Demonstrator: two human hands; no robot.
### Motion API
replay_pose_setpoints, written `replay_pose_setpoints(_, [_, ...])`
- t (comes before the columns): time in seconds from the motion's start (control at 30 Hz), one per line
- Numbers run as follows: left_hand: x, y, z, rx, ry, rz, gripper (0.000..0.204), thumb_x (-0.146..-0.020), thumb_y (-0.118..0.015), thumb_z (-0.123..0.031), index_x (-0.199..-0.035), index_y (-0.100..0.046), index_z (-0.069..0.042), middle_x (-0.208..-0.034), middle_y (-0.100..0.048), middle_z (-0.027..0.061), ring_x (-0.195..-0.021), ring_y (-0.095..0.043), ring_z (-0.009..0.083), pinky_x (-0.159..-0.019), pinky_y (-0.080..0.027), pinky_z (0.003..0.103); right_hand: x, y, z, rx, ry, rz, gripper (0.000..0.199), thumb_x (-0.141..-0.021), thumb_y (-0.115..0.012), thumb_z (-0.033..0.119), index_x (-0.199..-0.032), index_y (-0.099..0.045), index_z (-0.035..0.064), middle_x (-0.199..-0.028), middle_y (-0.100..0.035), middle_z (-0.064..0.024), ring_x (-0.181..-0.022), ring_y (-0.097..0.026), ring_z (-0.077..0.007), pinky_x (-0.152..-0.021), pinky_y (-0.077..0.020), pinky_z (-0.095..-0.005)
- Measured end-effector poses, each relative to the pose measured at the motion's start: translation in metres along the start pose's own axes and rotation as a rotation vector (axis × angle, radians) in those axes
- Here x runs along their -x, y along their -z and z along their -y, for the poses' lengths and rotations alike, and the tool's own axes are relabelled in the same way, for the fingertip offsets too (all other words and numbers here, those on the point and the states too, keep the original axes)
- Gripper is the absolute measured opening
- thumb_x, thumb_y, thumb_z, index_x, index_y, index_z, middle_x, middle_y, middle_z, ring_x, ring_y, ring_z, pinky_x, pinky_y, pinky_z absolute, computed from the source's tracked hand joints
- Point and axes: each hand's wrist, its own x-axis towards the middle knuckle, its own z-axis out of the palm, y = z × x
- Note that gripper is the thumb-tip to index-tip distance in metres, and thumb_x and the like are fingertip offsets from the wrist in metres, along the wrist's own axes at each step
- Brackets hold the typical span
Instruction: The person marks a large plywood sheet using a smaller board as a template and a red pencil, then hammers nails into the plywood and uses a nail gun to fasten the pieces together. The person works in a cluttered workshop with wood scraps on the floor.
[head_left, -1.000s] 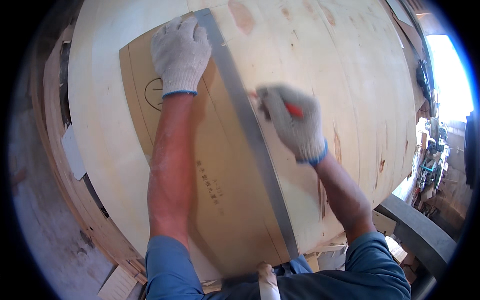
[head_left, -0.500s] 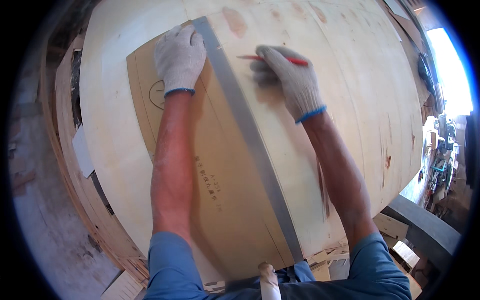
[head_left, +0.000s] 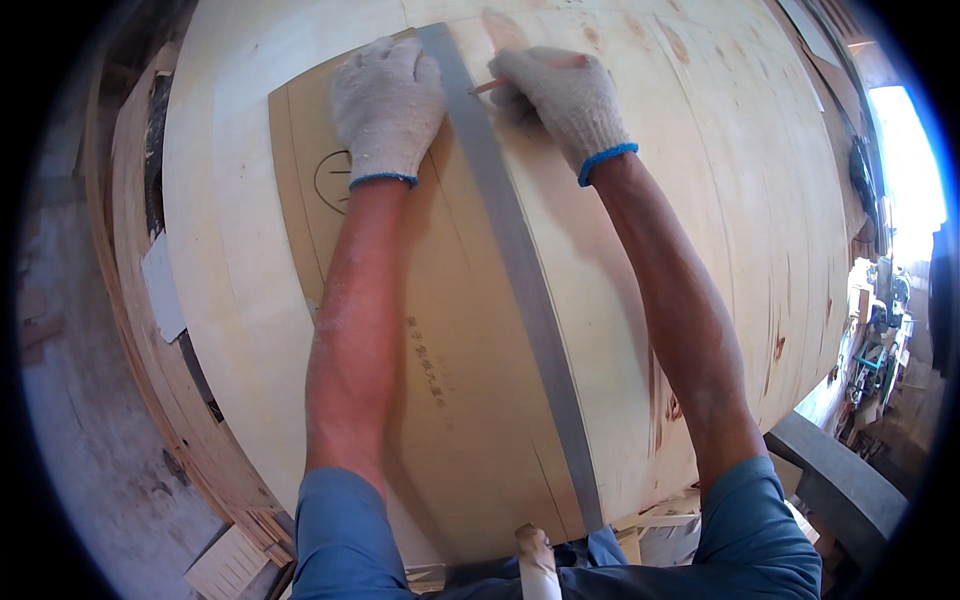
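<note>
A long brown template board point(head_left: 480, 400) with pencil lines and handwriting lies on a pale plywood sheet point(head_left: 680, 200). A grey strip point(head_left: 520, 270) runs along the board's right edge. Near the board's far end my left hand point(head_left: 388, 110), in a white knitted glove with a blue cuff, presses down with bent fingers; their tips are hidden. My right hand point(head_left: 565, 100), gloved the same way, is closed around a slim red pencil point(head_left: 487, 88). The pencil's tip points left and sits over the grey strip; whether it touches I cannot tell.
Stacked wooden boards point(head_left: 150, 310) stand along the left side. Wood offcuts point(head_left: 650, 530) lie near my body. A curved grey beam point(head_left: 840, 490) is at the lower right, with cluttered tools point(head_left: 880, 340) beyond it and a bright opening point(head_left: 908, 170) behind.
My right hand has moved up and left with the pencil, bringing its tip over the grey strip. In the picture, the board and left hand have shifted slightly right.
</note>
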Motion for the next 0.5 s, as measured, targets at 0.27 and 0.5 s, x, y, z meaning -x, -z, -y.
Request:
replay_pose_setpoints(0.27, [-0.001,0.0046,-0.0033,0.002,0.04,0.077,0.035,-0.1,-0.054,-0.033,-0.116,-0.077,-0.011,-0.122,-0.074,0.0102,-0.119,-0.066,0.0316,-0.109,-0.048,0.047,-0.0029,-0.0011,-0.0023,-0.075,-0.012,-0.02,0.031,-0.096,-0.075,0.03,-0.085,-0.077,0.0016,-0.076,-0.071,-0.0024,-0.063,-0.061,-0.0091,-0.062,-0.0493,-0.0269])
replay_pose_setpoints(0.5, [-0.0006,0.0072,-0.0054,0.013,0.056,0.111,0.035,-0.1,-0.053,-0.031,-0.115,-0.077,-0.011,-0.124,-0.074,0.0101,-0.124,-0.064,0.0308,-0.111,-0.046,0.046,-0.0037,-0.0047,-0.0056,-0.143,-0.015,0.021,0.028,-0.096,-0.076,0.027,-0.084,-0.074,0.0025,-0.075,-0.067,-0.0023,-0.063,-0.062,-0.0098,-0.06,-0.0489,-0.0276])
